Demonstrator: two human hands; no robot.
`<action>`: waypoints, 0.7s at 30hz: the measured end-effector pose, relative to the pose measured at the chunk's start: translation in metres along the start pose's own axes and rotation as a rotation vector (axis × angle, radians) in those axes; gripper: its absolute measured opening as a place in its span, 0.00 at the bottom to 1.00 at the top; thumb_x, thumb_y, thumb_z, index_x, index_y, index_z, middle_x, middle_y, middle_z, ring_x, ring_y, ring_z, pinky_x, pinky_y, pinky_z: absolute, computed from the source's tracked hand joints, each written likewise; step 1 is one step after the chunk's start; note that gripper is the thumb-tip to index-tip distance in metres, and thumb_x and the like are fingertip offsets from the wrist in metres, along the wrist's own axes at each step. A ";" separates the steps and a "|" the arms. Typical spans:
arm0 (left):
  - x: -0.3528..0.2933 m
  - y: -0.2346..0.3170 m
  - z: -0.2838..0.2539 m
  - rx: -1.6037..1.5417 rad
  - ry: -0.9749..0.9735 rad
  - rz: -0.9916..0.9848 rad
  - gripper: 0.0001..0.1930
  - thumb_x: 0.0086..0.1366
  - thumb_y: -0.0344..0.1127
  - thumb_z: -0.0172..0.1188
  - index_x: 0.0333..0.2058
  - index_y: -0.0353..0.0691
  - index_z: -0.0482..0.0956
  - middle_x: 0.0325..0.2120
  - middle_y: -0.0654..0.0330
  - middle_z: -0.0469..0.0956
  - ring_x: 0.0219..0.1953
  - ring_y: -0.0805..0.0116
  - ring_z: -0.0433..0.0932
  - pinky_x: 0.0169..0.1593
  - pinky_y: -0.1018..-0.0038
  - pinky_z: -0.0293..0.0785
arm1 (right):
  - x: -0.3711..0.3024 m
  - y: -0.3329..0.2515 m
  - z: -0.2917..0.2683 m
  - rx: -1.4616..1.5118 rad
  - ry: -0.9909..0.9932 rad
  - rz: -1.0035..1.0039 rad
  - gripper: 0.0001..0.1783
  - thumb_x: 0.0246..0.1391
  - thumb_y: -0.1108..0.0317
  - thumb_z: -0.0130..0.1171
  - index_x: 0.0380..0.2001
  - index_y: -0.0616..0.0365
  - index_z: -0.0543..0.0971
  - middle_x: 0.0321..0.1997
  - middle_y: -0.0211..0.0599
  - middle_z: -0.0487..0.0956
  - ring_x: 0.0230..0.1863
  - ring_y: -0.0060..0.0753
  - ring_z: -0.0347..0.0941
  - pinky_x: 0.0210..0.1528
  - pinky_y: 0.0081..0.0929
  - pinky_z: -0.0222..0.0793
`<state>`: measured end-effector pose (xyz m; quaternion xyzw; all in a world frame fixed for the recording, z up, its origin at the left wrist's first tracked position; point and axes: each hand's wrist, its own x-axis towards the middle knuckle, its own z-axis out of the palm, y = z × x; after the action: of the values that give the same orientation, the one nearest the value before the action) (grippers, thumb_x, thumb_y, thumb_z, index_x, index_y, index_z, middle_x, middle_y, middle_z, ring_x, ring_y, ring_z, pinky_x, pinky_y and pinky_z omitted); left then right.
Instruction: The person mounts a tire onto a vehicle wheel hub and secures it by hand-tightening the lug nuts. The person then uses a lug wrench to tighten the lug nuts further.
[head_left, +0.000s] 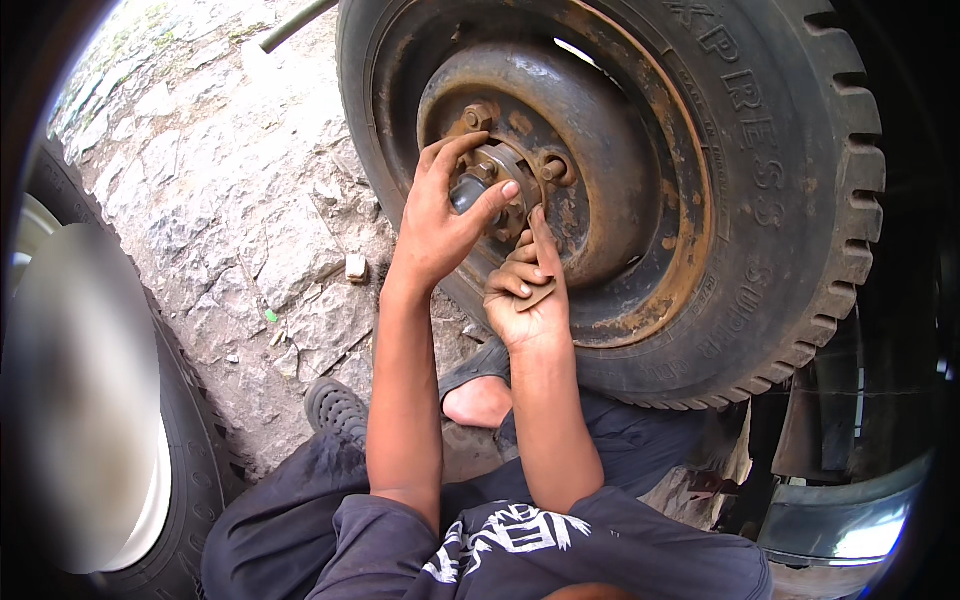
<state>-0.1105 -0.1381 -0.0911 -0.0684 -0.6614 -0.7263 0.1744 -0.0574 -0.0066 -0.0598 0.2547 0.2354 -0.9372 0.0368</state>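
In front of me stands a large wheel with a black rubber tyre [760, 190] and a rusty, dark steel rim [600, 200]. At its centre is a round metal hub [512, 160], ringed by rusty lug nuts [553, 170]. My left hand [437, 215] is curved round the hub's near left side, thumb and fingers gripping its edge. Below the hub, my right hand [525, 290] has its fingers curled on a thin brown, flat piece [538, 296], whose kind I cannot make out. One finger of that hand stretches up to the hub's lower edge.
Rough, pale stone ground [240, 200] lies to the left, with a small stone block [356, 267] on it. A second tyre [195, 470] with a white rim is at the far left. A metal bar [298, 24] shows at the top. Shiny bodywork [850, 520] is at lower right.
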 end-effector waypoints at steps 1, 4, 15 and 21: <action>0.000 -0.001 -0.001 -0.004 -0.003 -0.003 0.35 0.64 0.47 0.78 0.65 0.38 0.78 0.63 0.46 0.74 0.64 0.50 0.77 0.68 0.59 0.74 | 0.000 0.000 0.007 -0.006 0.017 -0.012 0.13 0.68 0.59 0.72 0.35 0.55 0.81 0.19 0.16 0.79 0.11 0.07 0.68 0.10 0.10 0.55; 0.000 -0.001 -0.005 -0.010 -0.008 -0.001 0.35 0.64 0.47 0.78 0.65 0.38 0.78 0.63 0.46 0.74 0.65 0.50 0.77 0.68 0.60 0.74 | -0.002 0.004 0.022 -0.040 0.034 -0.045 0.13 0.67 0.60 0.72 0.34 0.54 0.80 0.17 0.14 0.76 0.11 0.06 0.66 0.10 0.10 0.55; -0.001 -0.005 -0.004 -0.081 -0.001 0.010 0.32 0.66 0.44 0.76 0.65 0.39 0.79 0.63 0.47 0.76 0.65 0.52 0.76 0.67 0.61 0.73 | -0.003 0.001 0.007 -0.013 0.035 0.021 0.14 0.66 0.58 0.74 0.34 0.53 0.80 0.17 0.12 0.75 0.12 0.08 0.69 0.10 0.11 0.56; 0.000 -0.018 -0.012 -0.216 0.030 -0.161 0.30 0.69 0.45 0.74 0.64 0.37 0.80 0.59 0.48 0.82 0.61 0.56 0.82 0.65 0.62 0.76 | 0.004 -0.004 0.018 0.074 -0.005 0.072 0.13 0.70 0.61 0.70 0.32 0.52 0.79 0.12 0.10 0.70 0.10 0.08 0.69 0.09 0.12 0.56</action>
<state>-0.1148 -0.1491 -0.1099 -0.0227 -0.5798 -0.8060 0.1169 -0.0697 -0.0114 -0.0463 0.2621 0.1910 -0.9440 0.0616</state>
